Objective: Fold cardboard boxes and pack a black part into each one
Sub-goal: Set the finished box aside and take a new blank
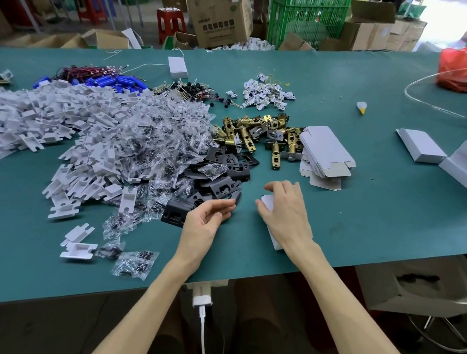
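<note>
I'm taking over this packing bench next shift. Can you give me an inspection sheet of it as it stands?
Surface: green table, crowded on its left half.
Job's things: black parts heaped; flat boxes stacked; white box under right hand.
Clutter: white inserts, bagged screws, brass latches, red bag.
Hands: left hand open, empty; right hand pressing on the box.
Cables: white cable at table edge.
Surroundings: cartons, green crates.

Bare green table mat [377, 210] lies open from one to four o'clock; heaped black metal plates [221, 176] and clear plastic bags [156, 143] block ten to twelve.
</note>
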Motion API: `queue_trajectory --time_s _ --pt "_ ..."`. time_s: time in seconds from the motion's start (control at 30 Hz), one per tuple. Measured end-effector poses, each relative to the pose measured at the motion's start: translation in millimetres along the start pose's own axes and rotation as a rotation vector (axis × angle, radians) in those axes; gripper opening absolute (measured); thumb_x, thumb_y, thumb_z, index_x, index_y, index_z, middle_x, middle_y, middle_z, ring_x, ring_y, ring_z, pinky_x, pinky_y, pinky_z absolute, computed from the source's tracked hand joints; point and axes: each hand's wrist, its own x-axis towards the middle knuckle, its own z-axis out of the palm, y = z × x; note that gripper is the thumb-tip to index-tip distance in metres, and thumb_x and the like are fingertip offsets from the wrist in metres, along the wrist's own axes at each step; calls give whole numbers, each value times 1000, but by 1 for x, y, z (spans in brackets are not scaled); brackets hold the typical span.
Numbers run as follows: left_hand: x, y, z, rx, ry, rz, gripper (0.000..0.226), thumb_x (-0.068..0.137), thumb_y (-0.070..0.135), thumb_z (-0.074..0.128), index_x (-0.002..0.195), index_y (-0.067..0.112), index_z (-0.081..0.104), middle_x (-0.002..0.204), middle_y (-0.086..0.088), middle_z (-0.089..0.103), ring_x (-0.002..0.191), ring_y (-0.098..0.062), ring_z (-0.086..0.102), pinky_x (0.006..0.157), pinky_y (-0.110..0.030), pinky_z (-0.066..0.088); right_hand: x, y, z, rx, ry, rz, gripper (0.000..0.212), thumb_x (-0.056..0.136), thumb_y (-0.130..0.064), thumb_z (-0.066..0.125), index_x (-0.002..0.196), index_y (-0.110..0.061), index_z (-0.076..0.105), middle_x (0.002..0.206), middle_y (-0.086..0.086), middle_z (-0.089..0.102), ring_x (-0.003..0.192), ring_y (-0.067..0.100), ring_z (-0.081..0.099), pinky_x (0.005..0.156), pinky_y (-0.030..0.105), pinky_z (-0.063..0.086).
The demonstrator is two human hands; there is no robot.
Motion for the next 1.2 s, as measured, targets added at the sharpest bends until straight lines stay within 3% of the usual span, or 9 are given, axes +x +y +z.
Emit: queue_trajectory --time_s 0.1,0.2,0.3,0.47,0.53,0.7,0.93,1.07,1.2 --pt "0 1 1 -1 -3 9 36 102 -13 48 120 5 73 117 -3 78 116 -16 71 105 -30 54 -4 -5 -2 15 -17 -96 38 97 -22 67 130 -6 59 129 7 58 128 25 47 121 32 25" --pt "-1 2 0 -17 -9 19 36 102 -13 48 120 5 72 117 -3 78 116 -17 71 104 -28 54 -15 -23 -1 246 -43 -127 40 98 -23 66 135 -10 59 136 1 58 131 15 47 109 17 31" --pt "-1 4 -1 -6 -19 19 36 102 -12 49 122 7 72 119 -2 77 116 -16 70 102 -25 54 -19 -42 9 457 -124 -53 48 99 -26 65 145 -14 54 145 -3 56 135 10 47 109 14 30" --pt "-2 4 -1 -27 -4 10 35 102 -14 47 122 3 71 119 -4 77 116 -18 71 105 -28 53 -14 -40 22 543 -188 159 61 104 -26 58 158 -12 34 162 2 38 149 17 34 121 28 26" --pt "-2 3 0 -21 -6 12 35 102 -14 47 122 2 71 119 -5 77 117 -19 71 105 -29 53 -12 -32 23 520 -168 177 61 104 -27 58 158 -12 33 162 2 37 150 16 32 119 24 22" --pt "-2 4 1 -17 -2 7 35 102 -14 47 120 2 72 120 -6 77 118 -18 70 106 -31 53 -2 0 12 591 -123 253 59 103 -26 58 157 -16 36 161 -1 40 148 19 37 123 38 30" --pt "-3 6 1 -4 -1 3 36 102 -14 47 119 4 73 117 -4 77 115 -17 71 105 -31 54 12 71 -25 518 -127 289 55 101 -25 63 153 -19 46 152 -1 51 139 19 50 112 27 35" --pt "-3 6 1 7 -4 3 36 103 -13 47 119 6 74 116 -3 78 114 -16 71 104 -29 54 19 97 -43 483 -87 300 49 100 -23 63 147 -16 54 144 -1 59 132 17 56 117 35 38" --pt "-3 5 1 29 -8 10 37 103 -12 48 119 9 74 115 -2 78 112 -15 72 102 -25 54 23 96 -46 510 -27 210 36 100 -18 63 135 -15 65 133 -5 67 124 8 61 112 29 44"
